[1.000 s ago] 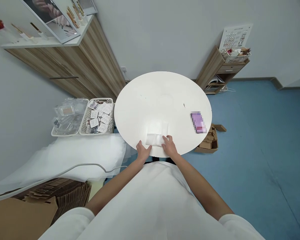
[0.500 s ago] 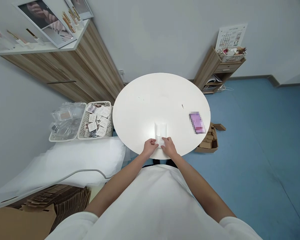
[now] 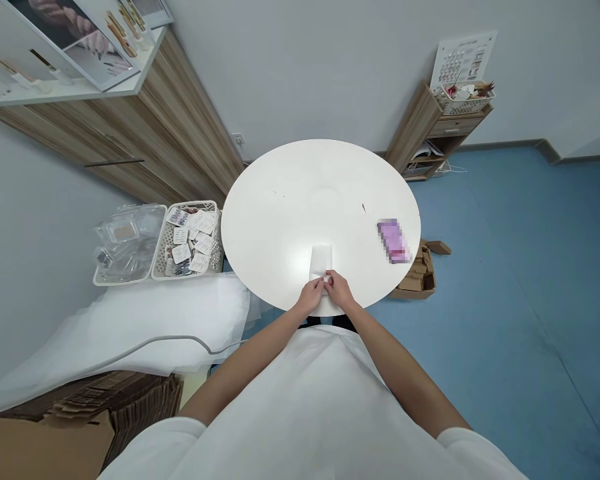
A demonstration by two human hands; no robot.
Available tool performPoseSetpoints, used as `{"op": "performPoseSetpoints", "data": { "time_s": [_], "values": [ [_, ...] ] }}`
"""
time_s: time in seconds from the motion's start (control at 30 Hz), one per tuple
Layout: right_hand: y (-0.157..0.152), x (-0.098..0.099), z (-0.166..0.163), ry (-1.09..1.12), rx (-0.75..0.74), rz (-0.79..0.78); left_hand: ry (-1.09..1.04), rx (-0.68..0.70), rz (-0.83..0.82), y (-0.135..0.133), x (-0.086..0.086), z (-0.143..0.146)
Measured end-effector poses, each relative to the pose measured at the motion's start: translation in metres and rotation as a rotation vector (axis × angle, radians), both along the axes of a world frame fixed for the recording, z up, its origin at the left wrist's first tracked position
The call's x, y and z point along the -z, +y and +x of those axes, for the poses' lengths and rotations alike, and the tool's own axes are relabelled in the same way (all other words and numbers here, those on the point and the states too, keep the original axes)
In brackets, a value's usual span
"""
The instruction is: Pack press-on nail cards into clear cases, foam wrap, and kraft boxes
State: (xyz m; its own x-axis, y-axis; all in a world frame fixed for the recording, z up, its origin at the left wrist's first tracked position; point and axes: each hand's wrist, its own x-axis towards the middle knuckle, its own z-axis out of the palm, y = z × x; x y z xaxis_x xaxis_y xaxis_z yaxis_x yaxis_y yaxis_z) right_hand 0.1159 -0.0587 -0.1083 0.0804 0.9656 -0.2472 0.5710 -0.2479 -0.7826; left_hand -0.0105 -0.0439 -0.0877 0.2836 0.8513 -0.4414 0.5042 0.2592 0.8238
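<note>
Hands together at near edge of round white table (image 3: pixel 290 200): left hand (image 3: pixel 311 295) and right hand (image 3: pixel 338 289) both pinch the near end of a small white folded cloth strip (image 3: pixel 321 260), which lies flat w/ far end pointing away. Judged: cloth already narrowed to a strip; lengthwise fold not yet done. Blurred purple rectangular object (image 3: pixel 395 241) well apart, to the right.
</note>
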Motion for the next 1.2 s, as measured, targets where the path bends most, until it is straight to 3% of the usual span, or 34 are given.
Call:
{"op": "performPoseSetpoints", "data": {
  "time_s": [0.1,0.2,0.3,0.37,0.43,0.53,0.67,0.87,1.07,1.2],
  "values": [
    [0.000,0.003,-0.004,-0.064,0.017,0.024,0.030,0.033,-0.006,0.010,-0.003,-0.011],
    [-0.004,0.005,-0.007,-0.083,0.034,0.046,0.147,0.156,0.255,0.018,-0.007,-0.024],
    [-0.009,0.005,-0.010,-0.119,0.024,0.079,0.254,0.434,0.562,0.021,-0.007,-0.032],
    [-0.012,0.001,-0.011,-0.212,0.008,0.131,0.315,0.552,0.658,0.020,-0.004,-0.034],
    [-0.014,-0.006,-0.010,-0.321,-0.043,0.202,0.360,0.582,0.700,0.018,-0.001,-0.033],
    [-0.015,-0.017,-0.004,-0.392,-0.248,0.277,0.393,0.578,0.713,0.018,0.001,-0.032],
    [-0.014,-0.017,0.007,-0.376,-0.458,0.170,0.366,0.604,0.635,0.021,-0.004,-0.034],
    [-0.003,-0.010,0.010,-0.279,-0.449,0.152,0.261,0.608,0.482,0.027,-0.014,-0.034],
    [-0.017,-0.032,0.008,-0.252,-0.545,0.080,0.201,0.603,0.465,0.013,-0.013,-0.042],
    [-0.029,-0.039,0.009,-0.168,-0.490,-0.006,0.147,0.564,0.449,0.003,-0.012,-0.049]
  ]
}}
